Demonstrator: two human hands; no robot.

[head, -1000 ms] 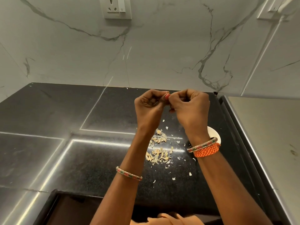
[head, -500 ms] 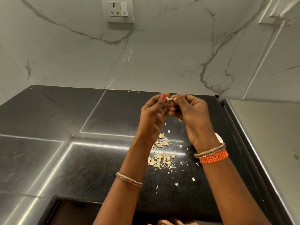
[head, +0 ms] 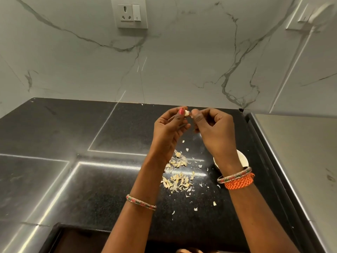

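A garlic clove (head: 186,113) is held above the desk (head: 109,179), pinched between the curled fingertips of the left hand (head: 168,133) and the right hand (head: 214,132). Both hands are equally near it. The peel pile (head: 177,175) lies directly below.

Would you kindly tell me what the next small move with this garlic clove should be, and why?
Probably peel any remaining skin away with the right hand while the left hand steadies the garlic clove, dropping the skin on the peels below: both hands pinch the clove at their fingertips above that pile.
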